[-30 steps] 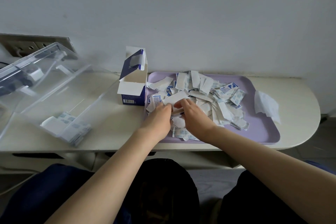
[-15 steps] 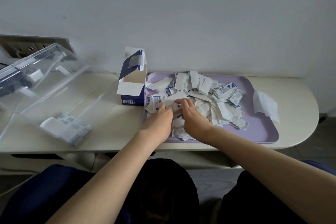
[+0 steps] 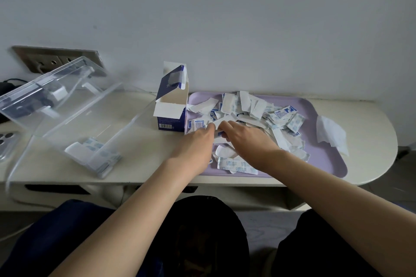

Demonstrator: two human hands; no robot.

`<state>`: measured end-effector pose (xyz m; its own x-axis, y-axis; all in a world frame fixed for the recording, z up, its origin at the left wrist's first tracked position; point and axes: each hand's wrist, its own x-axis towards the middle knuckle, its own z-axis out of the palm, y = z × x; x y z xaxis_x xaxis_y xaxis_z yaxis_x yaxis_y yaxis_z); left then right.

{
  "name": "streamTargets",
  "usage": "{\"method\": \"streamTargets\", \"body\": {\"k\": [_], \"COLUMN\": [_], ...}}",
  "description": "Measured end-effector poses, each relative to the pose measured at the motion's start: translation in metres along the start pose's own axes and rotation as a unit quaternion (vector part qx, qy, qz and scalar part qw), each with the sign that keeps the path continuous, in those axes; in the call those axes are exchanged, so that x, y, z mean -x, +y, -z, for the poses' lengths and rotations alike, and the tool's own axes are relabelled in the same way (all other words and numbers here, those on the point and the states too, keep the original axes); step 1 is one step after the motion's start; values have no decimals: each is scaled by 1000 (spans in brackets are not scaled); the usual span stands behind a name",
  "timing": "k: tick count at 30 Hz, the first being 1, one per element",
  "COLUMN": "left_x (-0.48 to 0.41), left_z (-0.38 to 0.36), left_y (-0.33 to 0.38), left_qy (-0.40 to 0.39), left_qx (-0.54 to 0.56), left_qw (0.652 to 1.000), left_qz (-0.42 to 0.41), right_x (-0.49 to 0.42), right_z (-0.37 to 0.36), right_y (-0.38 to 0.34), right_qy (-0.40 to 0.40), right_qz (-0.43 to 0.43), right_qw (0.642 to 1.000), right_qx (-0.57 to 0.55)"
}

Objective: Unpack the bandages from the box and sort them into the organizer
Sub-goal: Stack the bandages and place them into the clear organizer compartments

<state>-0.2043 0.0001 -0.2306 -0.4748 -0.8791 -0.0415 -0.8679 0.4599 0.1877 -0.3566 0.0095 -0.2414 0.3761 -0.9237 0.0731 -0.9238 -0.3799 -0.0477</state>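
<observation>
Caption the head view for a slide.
Left hand and right hand hold bandages over a purple tray beside the opened box.

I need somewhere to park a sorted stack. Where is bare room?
Free: cream tabletop between the clear plastic organizer and the blue cardboard box; the lilac tray's near-right corner. Crowded: the tray's middle, with wrapped bandages, left hand and right hand.

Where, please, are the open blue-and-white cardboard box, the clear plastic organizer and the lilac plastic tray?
Open blue-and-white cardboard box (image 3: 167, 122): head view, on its blue front face.
Clear plastic organizer (image 3: 74, 119): head view, on its bare transparent panel.
Lilac plastic tray (image 3: 319, 159): head view, on its bare near-right corner.
</observation>
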Motion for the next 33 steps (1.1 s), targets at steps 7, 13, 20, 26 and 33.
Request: {"method": "streamTargets", "body": {"k": [7,13,20,26,33], "left_x": [18,36,60,79,112], "left_z": [10,16,30,45,64], "left_y": [-22,-38,-59,-98,-143], "left_qy": [20,33,95,187,292], "left_qx": [11,22,-22,-15,18], "left_qw": [1000,999,995,981,948], "left_qz": [1,-16,-5,49,128], "right_x": [6,18,6,-38,-99], "right_z": [10,3,5,19,37], "right_y": [-12,-24,-65,-108,-157], "right_qy": [-21,-29,30,112,179], "right_qz": [13,30,34,53,120], "right_qw": [998,997,982,966,962], "right_qx": [-52,-68,-182,-227,-170]}}
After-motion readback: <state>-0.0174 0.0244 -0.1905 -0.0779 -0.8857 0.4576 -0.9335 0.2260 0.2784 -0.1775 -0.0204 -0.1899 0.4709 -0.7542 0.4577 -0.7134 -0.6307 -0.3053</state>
